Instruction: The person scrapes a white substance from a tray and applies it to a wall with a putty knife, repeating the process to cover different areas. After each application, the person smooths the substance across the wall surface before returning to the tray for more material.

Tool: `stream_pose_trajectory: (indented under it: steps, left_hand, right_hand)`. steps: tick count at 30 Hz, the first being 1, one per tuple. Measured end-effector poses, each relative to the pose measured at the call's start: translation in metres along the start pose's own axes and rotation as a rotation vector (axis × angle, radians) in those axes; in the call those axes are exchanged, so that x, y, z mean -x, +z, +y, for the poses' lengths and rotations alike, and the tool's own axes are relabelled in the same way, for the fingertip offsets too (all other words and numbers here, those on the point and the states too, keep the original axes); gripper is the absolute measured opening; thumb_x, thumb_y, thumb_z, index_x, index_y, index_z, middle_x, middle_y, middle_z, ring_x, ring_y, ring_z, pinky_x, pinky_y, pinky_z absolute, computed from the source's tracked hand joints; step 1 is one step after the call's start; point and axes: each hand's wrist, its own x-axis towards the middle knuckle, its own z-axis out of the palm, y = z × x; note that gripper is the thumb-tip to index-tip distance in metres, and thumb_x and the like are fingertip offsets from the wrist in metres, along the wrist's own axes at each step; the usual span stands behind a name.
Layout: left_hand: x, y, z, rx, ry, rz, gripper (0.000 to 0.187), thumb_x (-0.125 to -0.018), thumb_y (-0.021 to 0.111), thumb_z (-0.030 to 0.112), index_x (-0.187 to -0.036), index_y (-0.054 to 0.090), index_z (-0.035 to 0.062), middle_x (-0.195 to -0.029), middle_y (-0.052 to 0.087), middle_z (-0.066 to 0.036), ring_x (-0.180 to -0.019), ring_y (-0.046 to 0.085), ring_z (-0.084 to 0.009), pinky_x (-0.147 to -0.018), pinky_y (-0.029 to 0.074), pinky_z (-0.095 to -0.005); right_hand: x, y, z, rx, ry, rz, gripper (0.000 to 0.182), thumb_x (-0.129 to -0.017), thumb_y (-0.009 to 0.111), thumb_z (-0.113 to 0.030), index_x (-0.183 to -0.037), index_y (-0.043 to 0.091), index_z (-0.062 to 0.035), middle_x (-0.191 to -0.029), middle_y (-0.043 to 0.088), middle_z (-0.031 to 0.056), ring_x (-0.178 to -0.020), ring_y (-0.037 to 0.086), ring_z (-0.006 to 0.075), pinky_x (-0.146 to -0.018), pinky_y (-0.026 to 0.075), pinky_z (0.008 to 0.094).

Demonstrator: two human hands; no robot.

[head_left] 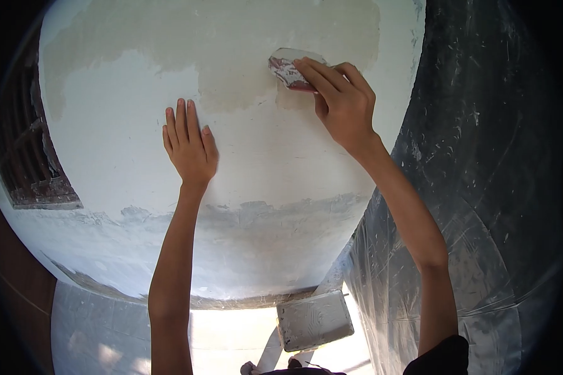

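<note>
My right hand (341, 100) grips a small putty scraper (286, 67) smeared with white filler and presses its blade against the white wall (263, 156), at the edge of a beige, damp-looking patch (231, 44). My left hand (189, 147) lies flat on the wall to the left and lower, fingers together and pointing up, holding nothing. Both forearms reach up from the bottom of the view.
A grey band of rough plaster (244, 215) runs along the wall's lower part. A putty-coated rectangular tray (314, 320) lies on the floor below. Clear plastic sheeting (475, 187) covers the surface to the right. A dark brick opening (31, 156) is on the left.
</note>
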Motion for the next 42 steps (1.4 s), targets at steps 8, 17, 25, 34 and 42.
stream_pose_trajectory:
  steps: [8, 17, 25, 34, 42]
  left_hand:
    - [-0.001, 0.0, 0.001, 0.009, -0.015, -0.003, 0.054, -0.101, 0.036, 0.024, -0.151, 0.04, 0.0043, -0.158, 0.037, -0.014, -0.149, 0.025, -0.0356, -0.119, 0.014, -0.052]
    - [0.0, -0.001, 0.001, -0.013, -0.004, -0.013, 0.054, -0.101, 0.035, 0.024, -0.151, 0.04, 0.0048, -0.157, 0.037, -0.014, -0.149, 0.025, -0.0354, -0.119, 0.015, -0.0513]
    - [0.0, 0.0, 0.0, -0.008, 0.013, 0.002, 0.054, -0.101, 0.035, 0.024, -0.151, 0.04, 0.0047, -0.157, 0.038, -0.014, -0.149, 0.026, -0.0356, -0.118, 0.015, -0.0508]
    - [-0.001, -0.002, 0.001, -0.016, 0.007, 0.007, 0.054, -0.101, 0.035, 0.023, -0.15, 0.041, 0.0038, -0.157, 0.038, -0.014, -0.148, 0.026, -0.0353, -0.118, 0.015, -0.051]
    - [0.0, -0.001, 0.001, -0.031, -0.005, 0.01, 0.053, -0.102, 0.034, 0.026, -0.15, 0.043, 0.0052, -0.157, 0.04, -0.012, -0.149, 0.026, -0.0328, -0.12, 0.015, -0.048]
  right_hand:
    - [0.039, 0.047, -0.002, 0.172, -0.103, 0.054, 0.043, -0.068, 0.071, 0.003, -0.109, 0.074, -0.0097, -0.104, 0.073, 0.0002, -0.068, 0.056, 0.0145, -0.059, 0.052, 0.0258]
    - [0.076, 0.0, -0.056, -0.093, 0.056, -0.169, 0.044, -0.064, 0.072, 0.002, -0.106, 0.076, -0.011, -0.102, 0.074, -0.0027, -0.062, 0.052, 0.0143, -0.054, 0.049, 0.0256]
    - [-0.005, 0.038, 0.016, 0.113, -0.129, 0.058, 0.043, -0.067, 0.072, 0.001, -0.107, 0.076, -0.013, -0.105, 0.074, -0.0041, -0.068, 0.056, 0.0154, -0.057, 0.051, 0.0255]
    - [0.098, 0.001, -0.056, -0.108, -0.016, -0.234, 0.044, -0.07, 0.072, 0.001, -0.112, 0.074, -0.0109, -0.108, 0.075, 0.0007, -0.067, 0.055, 0.0141, -0.061, 0.054, 0.0252]
    - [0.006, 0.003, 0.048, 0.171, -0.101, 0.035, 0.048, -0.066, 0.072, 0.004, -0.111, 0.075, -0.0125, -0.112, 0.075, -0.0003, -0.072, 0.059, 0.0193, -0.062, 0.055, 0.0272]
